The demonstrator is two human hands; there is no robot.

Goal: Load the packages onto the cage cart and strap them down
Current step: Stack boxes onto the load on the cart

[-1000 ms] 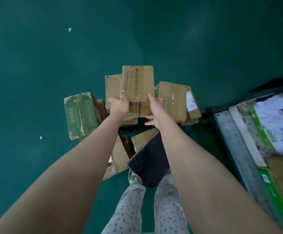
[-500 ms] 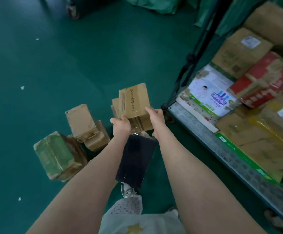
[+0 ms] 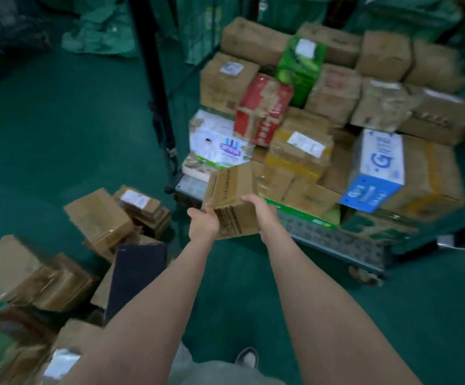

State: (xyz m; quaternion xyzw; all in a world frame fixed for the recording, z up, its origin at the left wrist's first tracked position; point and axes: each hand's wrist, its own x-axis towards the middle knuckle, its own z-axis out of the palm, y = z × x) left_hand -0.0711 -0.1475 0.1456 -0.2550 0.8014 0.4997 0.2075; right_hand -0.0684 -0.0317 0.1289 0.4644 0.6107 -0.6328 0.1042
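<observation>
While you stand facing the loaded cart, both of your hands clasp a small brown cardboard box with black print along one edge point(image 3: 232, 201), held out in front of you above the green floor point(image 3: 59, 129). Your left hand point(image 3: 203, 225) grips its lower left corner, thumb on top and fingers wrapped beneath; your right hand point(image 3: 259, 211) clamps the right side, thumb lying across the upper face. The box sits between the two hands, just short of the grey perforated metal deck of the cage cart point(image 3: 337, 240), over the deck's near left corner.

The box is tilted, its top face leaning toward you, and its long axis runs away from you and slightly to the right, from your hands toward the white printed carton with blue lettering point(image 3: 220, 145) at the cart's front left. The printed line runs along that same axis on the left edge.

On the cart, a red taped carton point(image 3: 264, 109), a bright green carton point(image 3: 300, 62), a blue-and-white carton point(image 3: 375, 170) and many plain brown ones are stacked closely. A black upright post of the cage frame point(image 3: 156, 79) rises at the cart's left corner. To your left, more brown parcels on the floor point(image 3: 101, 218) lie in a loose heap around a flat dark navy package point(image 3: 134, 273).
</observation>
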